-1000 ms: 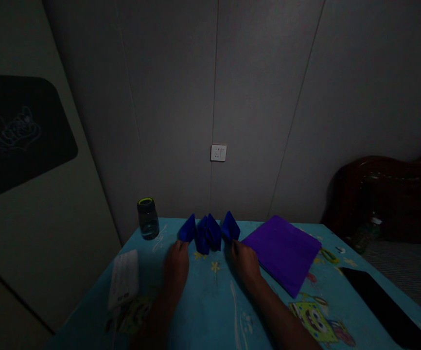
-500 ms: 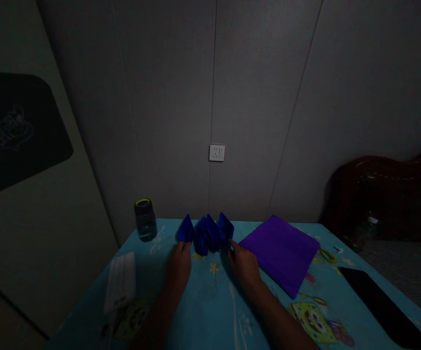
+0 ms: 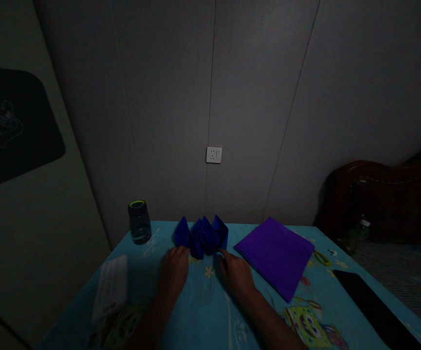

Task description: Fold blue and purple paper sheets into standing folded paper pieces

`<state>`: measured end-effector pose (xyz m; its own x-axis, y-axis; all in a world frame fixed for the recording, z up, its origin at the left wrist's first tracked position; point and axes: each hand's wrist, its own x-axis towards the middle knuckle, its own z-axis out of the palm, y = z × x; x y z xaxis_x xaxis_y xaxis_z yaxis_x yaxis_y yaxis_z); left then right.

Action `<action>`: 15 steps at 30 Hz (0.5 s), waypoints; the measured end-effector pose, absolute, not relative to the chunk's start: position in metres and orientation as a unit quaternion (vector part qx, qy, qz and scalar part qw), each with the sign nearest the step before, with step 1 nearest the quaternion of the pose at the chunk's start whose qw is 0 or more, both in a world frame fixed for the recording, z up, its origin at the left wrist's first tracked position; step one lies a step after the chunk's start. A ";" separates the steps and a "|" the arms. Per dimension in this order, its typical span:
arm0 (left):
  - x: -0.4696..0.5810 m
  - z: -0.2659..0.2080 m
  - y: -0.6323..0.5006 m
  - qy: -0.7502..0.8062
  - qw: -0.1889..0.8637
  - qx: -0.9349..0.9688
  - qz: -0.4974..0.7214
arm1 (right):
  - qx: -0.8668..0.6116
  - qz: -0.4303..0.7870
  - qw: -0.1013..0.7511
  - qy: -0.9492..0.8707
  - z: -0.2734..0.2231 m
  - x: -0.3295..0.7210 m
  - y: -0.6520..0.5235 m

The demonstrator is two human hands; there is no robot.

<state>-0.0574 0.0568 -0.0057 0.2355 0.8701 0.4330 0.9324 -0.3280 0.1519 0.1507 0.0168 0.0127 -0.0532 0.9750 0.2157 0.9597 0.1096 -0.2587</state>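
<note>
A dark blue folded-paper origami piece [image 3: 203,236] with several upright points stands near the far edge of the table. My left hand [image 3: 176,265] pinches its lower left part, fingers curled and their tips partly hidden. At the lower right of the origami, my right hand [image 3: 234,270] has thumb and forefinger closed on the paper's edge. Beside my right hand lies a square stack of purple paper [image 3: 276,257].
A dark water bottle [image 3: 139,222] stands at the back left, with a white power strip [image 3: 111,284] nearer. Yellow-green-handled scissors [image 3: 322,257] and a long black flat object [image 3: 374,306] lie right on the blue patterned tablecloth [image 3: 203,316]. Behind is a wall with a socket [image 3: 214,154].
The view has shifted slightly. The origami's right part has drawn in a little toward the middle, and my right hand has moved left with it. Both hands stay at the paper.
</note>
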 end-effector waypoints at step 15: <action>-0.047 0.007 0.041 -0.514 0.079 -0.811 -0.267 | -0.651 0.044 0.153 -0.743 0.017 0.145 0.012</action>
